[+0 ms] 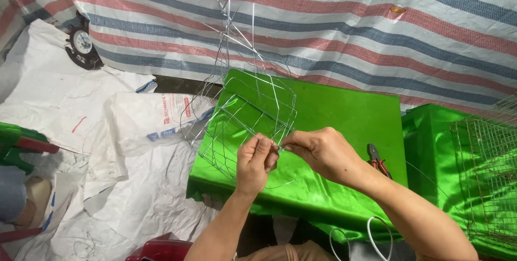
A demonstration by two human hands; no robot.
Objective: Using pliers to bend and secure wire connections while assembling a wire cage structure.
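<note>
Resting on the green satin-covered table (344,110), the wire frame (253,110) stands tilted just ahead of both our hands, its loose wire ends poking upward against the striped tarpaulin (377,18) behind. Its near lower edge meets our fingers right where the two hands come together.

Our left hand (254,161) is closed into a pinch, thumb and fingertips pressed on a thin wire at that edge. Our right hand (323,150) is likewise pinched, its fingertips nearly touching the left's; it seems to grip the same strand, though the wire is too fine for us to be sure.

Both forearms rise from the bottom of the view, the left one steep and almost upright, the right one slanting in from the lower right with the wrist bent inward.

Red-handled pliers (377,159) lie on the green cloth just beside our right wrist. A second wire mesh cage (484,169) sits at the far right on more green cloth. White woven sacks (107,148) cover the floor to our left.
</note>
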